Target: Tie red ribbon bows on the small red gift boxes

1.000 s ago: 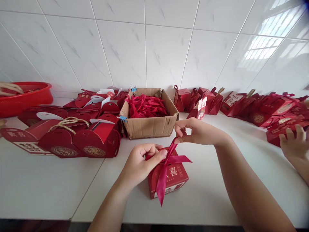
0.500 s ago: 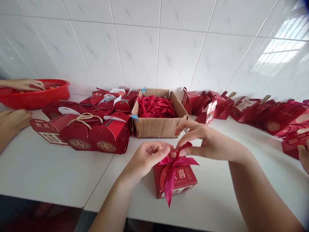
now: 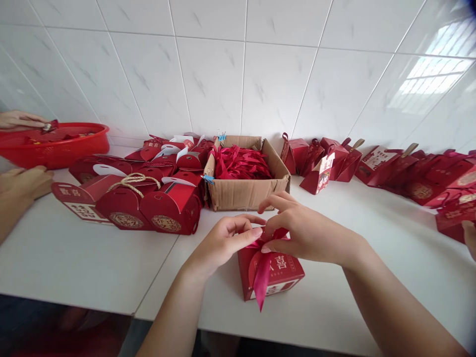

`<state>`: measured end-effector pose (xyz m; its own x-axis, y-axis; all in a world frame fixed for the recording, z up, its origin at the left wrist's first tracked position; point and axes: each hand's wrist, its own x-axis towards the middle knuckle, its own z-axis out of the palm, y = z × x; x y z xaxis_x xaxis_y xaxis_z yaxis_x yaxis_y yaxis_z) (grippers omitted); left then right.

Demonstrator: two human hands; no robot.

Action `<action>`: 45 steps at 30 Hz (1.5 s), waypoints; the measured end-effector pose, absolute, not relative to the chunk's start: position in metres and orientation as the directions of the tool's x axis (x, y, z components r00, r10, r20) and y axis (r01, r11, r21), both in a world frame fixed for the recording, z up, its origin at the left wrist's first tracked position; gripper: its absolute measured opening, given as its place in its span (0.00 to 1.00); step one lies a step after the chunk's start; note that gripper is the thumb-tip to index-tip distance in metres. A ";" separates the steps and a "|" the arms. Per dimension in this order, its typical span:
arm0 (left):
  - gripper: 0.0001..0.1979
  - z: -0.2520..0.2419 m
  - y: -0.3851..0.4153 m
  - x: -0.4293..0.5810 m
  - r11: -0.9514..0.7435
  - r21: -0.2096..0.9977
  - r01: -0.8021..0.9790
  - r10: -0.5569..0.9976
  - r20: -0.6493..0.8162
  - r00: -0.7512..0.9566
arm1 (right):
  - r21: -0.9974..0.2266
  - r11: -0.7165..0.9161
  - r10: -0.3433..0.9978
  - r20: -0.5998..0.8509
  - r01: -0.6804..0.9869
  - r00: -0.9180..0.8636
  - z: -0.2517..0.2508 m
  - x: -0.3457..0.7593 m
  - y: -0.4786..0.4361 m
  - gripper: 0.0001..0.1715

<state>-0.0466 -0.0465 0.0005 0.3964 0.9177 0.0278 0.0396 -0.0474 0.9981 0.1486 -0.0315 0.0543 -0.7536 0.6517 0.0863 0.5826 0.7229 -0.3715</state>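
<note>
A red gift box (image 3: 275,270) with white and gold print stands on the white table in front of me. Around its top runs a magenta satin ribbon (image 3: 262,282), one tail hanging down the front. My left hand (image 3: 234,240) is at the box's upper left, thumb and fingers closed on the ribbon's left loop. Over the knot, my right hand (image 3: 288,230) pinches the ribbon between thumb and forefinger, its other fingers raised. The knot itself is mostly hidden behind the right fingers.
Behind the box stands a cardboard box (image 3: 245,194) full of cut ribbons. Red gift boxes (image 3: 167,210) crowd the left; more red boxes (image 3: 340,158) line the wall at right. Another person's hand (image 3: 22,120) holds a small item over a red basin (image 3: 55,151).
My right hand has moved left and down from the ribbon's right loop to the knot. At far left, the other person's hand has risen from the basin with a small item.
</note>
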 end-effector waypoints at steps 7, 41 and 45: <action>0.17 -0.001 -0.045 -0.045 -0.080 0.994 0.069 0.929 0.049 0.366 | -0.351 0.772 0.605 0.151 0.530 -0.781 0.052 0.148 -0.031 0.05; 0.21 -0.005 -0.044 -0.048 -0.074 0.992 0.099 0.955 0.042 0.295 | -0.444 0.737 0.629 0.179 0.509 -0.756 0.065 0.175 -0.015 0.12; 0.22 0.000 -0.045 -0.050 -0.075 0.990 0.121 0.955 0.037 0.294 | -0.458 0.739 0.617 0.166 0.493 -0.770 0.061 0.166 -0.018 0.08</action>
<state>-0.0502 -0.0452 -0.0005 0.2940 0.9551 0.0369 0.1207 -0.0754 0.9898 0.1661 -0.0176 0.0614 -0.7696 0.6165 0.1661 0.4933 0.7392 -0.4585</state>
